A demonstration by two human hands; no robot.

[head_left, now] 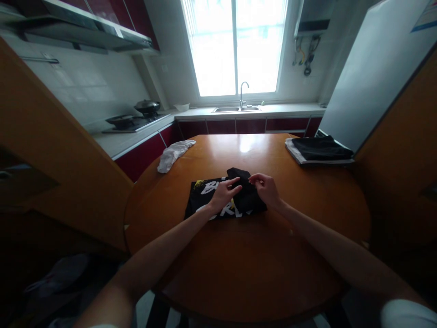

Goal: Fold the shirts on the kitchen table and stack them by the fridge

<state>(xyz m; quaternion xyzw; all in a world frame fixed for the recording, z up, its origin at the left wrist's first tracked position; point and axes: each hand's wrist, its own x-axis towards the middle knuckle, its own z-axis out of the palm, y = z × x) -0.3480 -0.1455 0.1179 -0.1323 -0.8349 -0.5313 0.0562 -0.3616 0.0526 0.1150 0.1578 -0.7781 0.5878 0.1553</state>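
Note:
A black T-shirt (198, 200) with white lettering and a yellow splash lies partly folded on the round wooden table. Its right part is turned over, showing plain black cloth. Over the middle of the print is my left hand (223, 195), its fingers stretched out and apart beside the folded part. My right hand (268, 189) is at the right side of that part, fingers curled and thumb and forefinger pinched at the black cloth. The cloth between the right fingertips is too small to see clearly.
A crumpled white cloth (174, 156) lies at the table's left rim. Folded dark and white clothes (319, 150) are stacked at the right rim. Beyond the table (252, 273) run a counter with a sink (227, 109) and a stove with pans (147, 106).

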